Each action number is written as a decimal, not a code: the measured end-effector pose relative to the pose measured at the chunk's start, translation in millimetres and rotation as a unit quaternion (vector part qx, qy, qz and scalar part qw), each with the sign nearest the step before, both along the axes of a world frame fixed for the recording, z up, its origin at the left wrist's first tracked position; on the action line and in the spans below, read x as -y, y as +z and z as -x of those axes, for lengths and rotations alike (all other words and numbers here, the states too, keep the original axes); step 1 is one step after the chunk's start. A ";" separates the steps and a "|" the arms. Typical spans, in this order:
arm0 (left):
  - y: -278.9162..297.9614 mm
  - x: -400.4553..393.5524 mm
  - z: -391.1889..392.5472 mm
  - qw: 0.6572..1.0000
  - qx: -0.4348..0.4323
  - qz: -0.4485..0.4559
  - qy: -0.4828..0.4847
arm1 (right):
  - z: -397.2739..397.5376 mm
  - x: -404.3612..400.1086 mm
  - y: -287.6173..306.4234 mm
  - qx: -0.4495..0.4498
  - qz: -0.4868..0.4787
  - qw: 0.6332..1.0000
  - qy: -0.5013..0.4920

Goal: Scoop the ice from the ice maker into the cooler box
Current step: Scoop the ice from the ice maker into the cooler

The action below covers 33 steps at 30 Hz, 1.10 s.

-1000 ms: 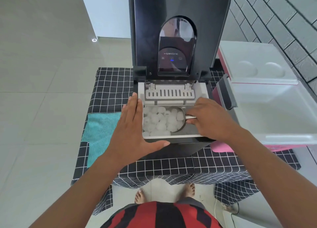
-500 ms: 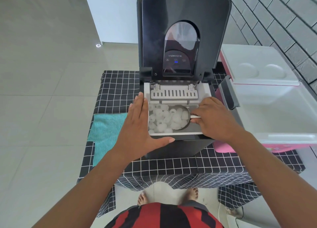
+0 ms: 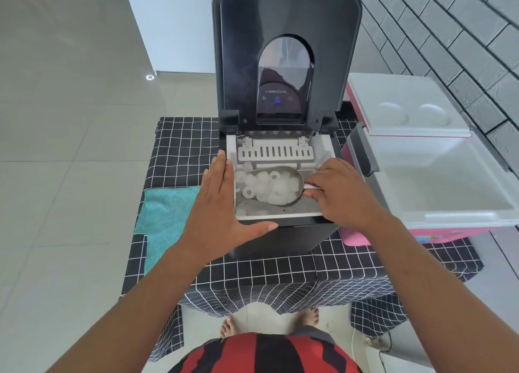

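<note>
Over the ice maker (image 3: 280, 176) basket, our right hand (image 3: 341, 193) grips the heaped scoop (image 3: 276, 187); our left hand (image 3: 222, 207), fingers straight, steadies the rim. Tilting toward the cooler box (image 3: 455, 181) could spill ice (image 3: 280, 188).

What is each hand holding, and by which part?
Right hand grips the metal scoop by its handle. Left hand holds nothing; it rests flat against the ice maker.

Single head-worn wide-angle view, steeply downward and forward, close over the ice maker (image 3: 283, 136) and table.
</note>
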<state>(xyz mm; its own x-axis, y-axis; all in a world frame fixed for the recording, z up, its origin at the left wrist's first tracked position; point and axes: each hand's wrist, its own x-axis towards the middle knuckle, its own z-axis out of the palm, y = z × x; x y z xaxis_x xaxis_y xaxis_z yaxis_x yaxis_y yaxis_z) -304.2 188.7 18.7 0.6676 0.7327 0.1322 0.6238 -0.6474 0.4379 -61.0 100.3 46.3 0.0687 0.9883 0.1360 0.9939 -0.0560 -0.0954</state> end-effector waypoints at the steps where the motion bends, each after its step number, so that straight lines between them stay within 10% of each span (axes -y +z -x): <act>1: -0.4 0.1 0.3 1.000 0.000 -0.001 0.002 | -0.9 0.0 -0.5 -0.003 -0.004 1.000 -0.002; 33: 30.3 11.3 -73.3 0.999 0.008 -0.025 -0.043 | -101.8 77.6 17.2 -0.129 -0.101 0.983 -0.079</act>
<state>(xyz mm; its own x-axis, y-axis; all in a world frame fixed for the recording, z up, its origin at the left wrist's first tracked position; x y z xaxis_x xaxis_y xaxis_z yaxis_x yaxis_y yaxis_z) -230.9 177.4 49.1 0.7253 0.6650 0.1780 0.5578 -0.7193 0.4141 40.9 22.8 63.5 0.2777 0.9169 0.2866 0.9155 -0.1622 -0.3682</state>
